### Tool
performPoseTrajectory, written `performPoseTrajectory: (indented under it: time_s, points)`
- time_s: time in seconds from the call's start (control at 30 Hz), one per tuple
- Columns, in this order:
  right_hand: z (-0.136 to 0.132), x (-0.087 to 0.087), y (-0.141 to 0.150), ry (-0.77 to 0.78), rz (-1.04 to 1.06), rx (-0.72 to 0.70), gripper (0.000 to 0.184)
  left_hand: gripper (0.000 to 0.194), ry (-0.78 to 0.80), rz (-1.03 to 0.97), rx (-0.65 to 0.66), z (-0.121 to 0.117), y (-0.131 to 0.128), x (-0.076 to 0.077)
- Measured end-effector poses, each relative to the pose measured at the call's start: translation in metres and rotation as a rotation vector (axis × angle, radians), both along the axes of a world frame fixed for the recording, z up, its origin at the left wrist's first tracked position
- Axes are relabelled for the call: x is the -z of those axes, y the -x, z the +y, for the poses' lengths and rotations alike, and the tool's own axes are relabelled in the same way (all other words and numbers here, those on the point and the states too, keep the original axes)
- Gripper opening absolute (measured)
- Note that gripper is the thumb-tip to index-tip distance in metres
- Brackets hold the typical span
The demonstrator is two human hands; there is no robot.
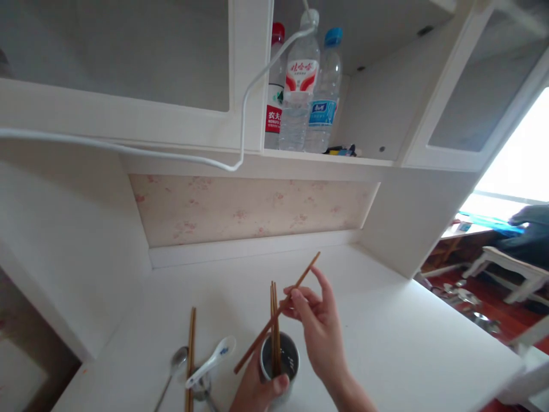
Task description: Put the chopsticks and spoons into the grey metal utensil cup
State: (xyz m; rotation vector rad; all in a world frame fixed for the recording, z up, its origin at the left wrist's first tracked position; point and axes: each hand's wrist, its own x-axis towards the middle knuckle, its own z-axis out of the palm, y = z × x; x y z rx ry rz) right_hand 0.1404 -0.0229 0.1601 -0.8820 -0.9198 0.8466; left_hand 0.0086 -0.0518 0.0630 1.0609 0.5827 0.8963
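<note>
My right hand (pixel 319 326) pinches a single brown chopstick (pixel 295 289) and holds it tilted, its tip up to the right, above a small metal cup (pixel 288 350). Two more chopsticks (pixel 274 320) stand upright inside that cup. My left hand (pixel 257 392) is wrapped round the cup from the near side, thumb on its rim, low at the picture's bottom edge. The cup stands on a white desk (pixel 386 332).
Left of the cup lie a chopstick (pixel 191 355), a white ceramic spoon (pixel 212 357) and a metal spoon (pixel 176 360). Three water bottles (pixel 302 86) stand on a shelf above. A white cable (pixel 128 150) hangs across the cabinet. A white chair (pixel 510 269) stands at right.
</note>
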Motion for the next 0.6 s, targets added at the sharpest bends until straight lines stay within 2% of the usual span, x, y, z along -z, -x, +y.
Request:
performPoseTrajectory:
  time_s: [0.07,0.17,0.3,0.43,0.5,0.6]
  points:
    - [0.0,0.002,-0.026,0.047,0.01,0.071,0.066,0.078,-0.016,0.007,-0.075,0.02,-0.011,0.018]
    - [-0.002,0.011,-0.052,0.075,0.003,0.152,0.076,0.082,-0.003,0.022,-0.098,0.027,-0.015,0.038]
    - [-0.006,0.025,-0.07,0.068,-0.07,0.211,0.081,0.076,-0.038,0.051,-0.033,0.023,-0.008,0.043]
    - [-0.006,0.039,-0.076,0.098,-0.215,0.195,0.056,0.079,-0.013,0.015,0.007,0.027,-0.006,0.047]
    - [-0.006,0.046,-0.074,0.131,-0.326,0.129,0.041,0.082,0.005,-0.006,0.01,0.029,-0.007,0.051]
    - [-0.008,0.052,-0.065,0.182,-0.503,0.006,0.03,0.085,0.006,-0.023,0.001,0.029,-0.01,0.056]
